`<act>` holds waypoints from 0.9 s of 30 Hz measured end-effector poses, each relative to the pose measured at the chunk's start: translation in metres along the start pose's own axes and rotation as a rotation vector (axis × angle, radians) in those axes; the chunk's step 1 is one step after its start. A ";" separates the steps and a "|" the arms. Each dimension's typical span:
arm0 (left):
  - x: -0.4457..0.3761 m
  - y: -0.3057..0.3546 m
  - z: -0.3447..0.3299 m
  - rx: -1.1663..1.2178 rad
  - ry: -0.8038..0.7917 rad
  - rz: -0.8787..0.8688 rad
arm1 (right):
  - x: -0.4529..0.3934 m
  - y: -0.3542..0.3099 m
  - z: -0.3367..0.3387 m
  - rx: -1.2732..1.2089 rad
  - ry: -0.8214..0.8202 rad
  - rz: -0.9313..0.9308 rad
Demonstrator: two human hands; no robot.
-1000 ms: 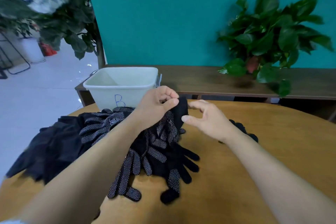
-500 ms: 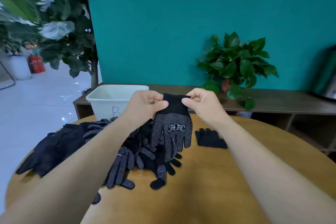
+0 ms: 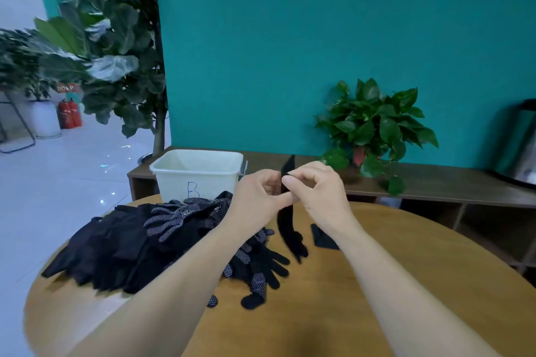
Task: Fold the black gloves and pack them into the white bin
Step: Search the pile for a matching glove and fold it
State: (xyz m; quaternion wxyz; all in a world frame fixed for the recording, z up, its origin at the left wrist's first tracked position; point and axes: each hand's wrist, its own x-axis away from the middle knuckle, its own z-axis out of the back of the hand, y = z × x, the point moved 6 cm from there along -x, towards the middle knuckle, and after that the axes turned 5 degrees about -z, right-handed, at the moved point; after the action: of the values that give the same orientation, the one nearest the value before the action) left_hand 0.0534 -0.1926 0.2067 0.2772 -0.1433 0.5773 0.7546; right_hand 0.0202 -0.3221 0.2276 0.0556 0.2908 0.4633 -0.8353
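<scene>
A heap of black gloves (image 3: 162,243) spreads over the left part of the round wooden table (image 3: 333,313), some showing dotted palms, some plain black, a few fingers trailing toward the middle. Behind the heap, at the table's far edge, stands the white bin (image 3: 197,175) with a blue letter B on its front wall; what shows of its inside looks bare.

Just right of the bin, above the table, the left hand (image 3: 258,197) and the right hand (image 3: 322,194) meet — fingers curled, thumbs and fingertips pinching one black glove (image 3: 287,223) near its cuff end. That glove hangs edge-on as a narrow dark strip, its cuff poking up above the knuckles, its fingers dangling down to, or just over, the tabletop beside the heap.

A little to the right, partly hidden behind the right wrist, a dark flat piece (image 3: 322,238) lies on the wood — likely another glove, though I cannot tell for sure.

Further right, on a low wooden shelf (image 3: 435,182) against the teal wall, sits a leafy potted plant (image 3: 374,124).
</scene>
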 end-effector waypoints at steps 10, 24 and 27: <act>0.021 -0.021 -0.016 0.572 -0.260 0.318 | 0.027 0.039 0.018 -0.299 -0.380 -0.329; 0.030 -0.043 -0.042 0.364 -0.196 0.323 | 0.050 0.079 0.042 -0.364 -0.309 -0.343; 0.020 -0.059 -0.060 0.325 -0.196 0.367 | 0.039 0.108 0.048 -0.357 -0.235 -0.408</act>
State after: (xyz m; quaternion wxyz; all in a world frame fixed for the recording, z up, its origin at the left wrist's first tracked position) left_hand 0.0657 -0.2335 0.1316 0.2098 0.0840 0.6776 0.6999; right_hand 0.0061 -0.4149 0.1455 -0.0099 0.0784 0.6423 -0.7624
